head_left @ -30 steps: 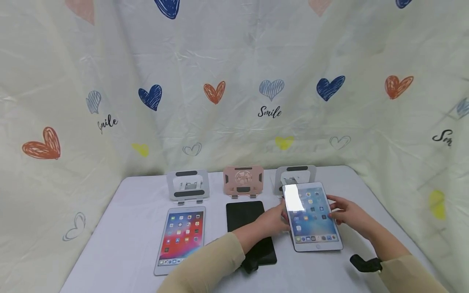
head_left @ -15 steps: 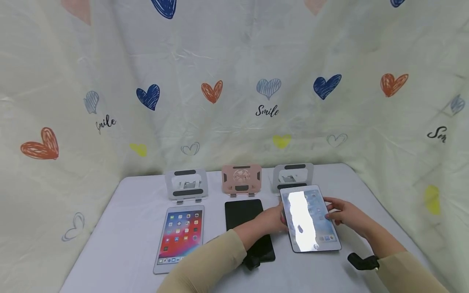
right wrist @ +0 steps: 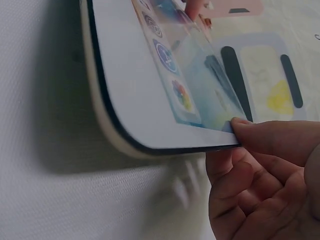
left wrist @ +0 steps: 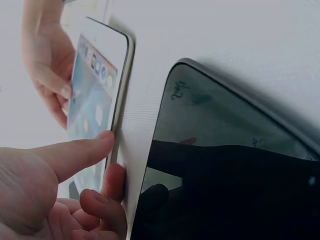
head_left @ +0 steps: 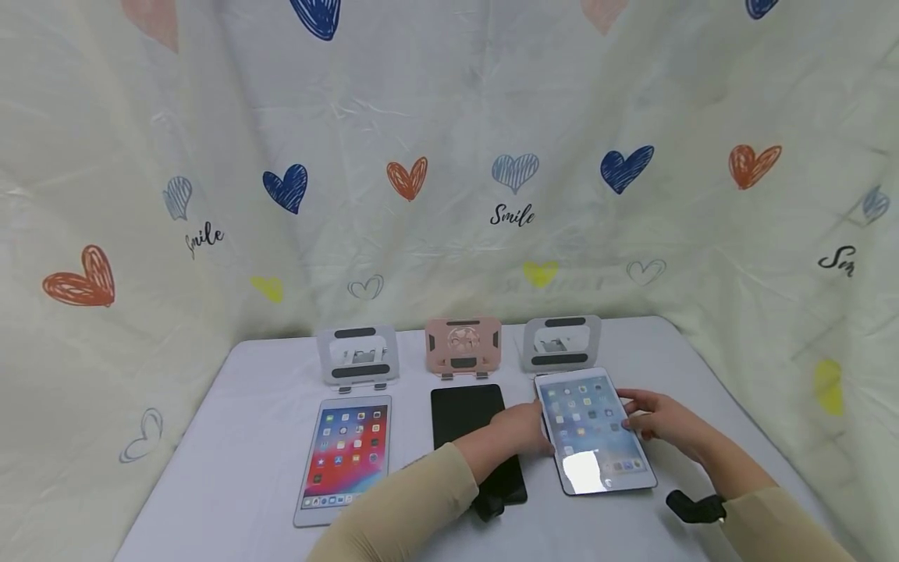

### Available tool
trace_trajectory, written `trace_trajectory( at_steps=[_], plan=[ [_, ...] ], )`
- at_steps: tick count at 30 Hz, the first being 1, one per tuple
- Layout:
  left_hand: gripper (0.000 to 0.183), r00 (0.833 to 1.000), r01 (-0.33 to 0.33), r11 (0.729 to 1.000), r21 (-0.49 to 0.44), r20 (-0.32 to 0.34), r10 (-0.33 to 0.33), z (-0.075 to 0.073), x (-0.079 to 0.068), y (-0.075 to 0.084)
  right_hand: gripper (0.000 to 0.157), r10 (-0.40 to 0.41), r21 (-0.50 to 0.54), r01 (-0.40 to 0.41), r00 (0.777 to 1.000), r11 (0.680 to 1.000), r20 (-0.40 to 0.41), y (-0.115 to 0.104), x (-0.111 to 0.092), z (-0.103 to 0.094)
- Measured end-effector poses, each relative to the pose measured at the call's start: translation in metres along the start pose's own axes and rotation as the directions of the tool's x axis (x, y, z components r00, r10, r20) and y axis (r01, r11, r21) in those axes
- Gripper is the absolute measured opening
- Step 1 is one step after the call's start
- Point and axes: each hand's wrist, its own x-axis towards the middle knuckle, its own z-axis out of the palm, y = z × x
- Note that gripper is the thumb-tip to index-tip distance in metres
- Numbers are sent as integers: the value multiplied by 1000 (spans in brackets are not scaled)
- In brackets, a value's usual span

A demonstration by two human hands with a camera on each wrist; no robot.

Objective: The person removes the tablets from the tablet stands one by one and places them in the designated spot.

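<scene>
A white tablet with a lit blue home screen is held by both hands, low over the table's right half. My left hand pinches its left edge; in the left wrist view the thumb lies on the front border and the fingers curl by the edge. On the opposite edge my right hand pinches it, thumb on top and fingers below. In the right wrist view a shadow shows beneath the tablet's near end. Under my left forearm lies a black tablet, partly covered by the arm.
Another white tablet with a red and blue screen lies at left. Behind stand a grey stand, a pink stand and a second grey stand. A heart-printed curtain hangs behind the white table.
The held tablet has come slightly toward me and lower, showing more of the grey stand behind it. The glare on its screen has shifted to the bottom. Both hands keep their grip.
</scene>
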Motion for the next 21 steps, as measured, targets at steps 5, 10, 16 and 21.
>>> trace_trajectory(
  at_steps=[5,10,16,21],
  plan=[
    [78,1000,24,1000,4,12,-24,2,-1,3,70,32,-1,-32,999,999,5,-2,-1,0],
    [74,999,37,998,-56,40,-34,3,-4,1,70,50,-23,-50,999,998,4,-1,1,1],
    [77,996,60,968,-243,77,-42,5,-7,-2,68,85,-70,-85,996,994,-2,-4,4,1],
    [85,990,118,905,-408,122,-74,6,-9,-2,66,116,-107,-115,993,988,9,-8,8,0]
  ],
)
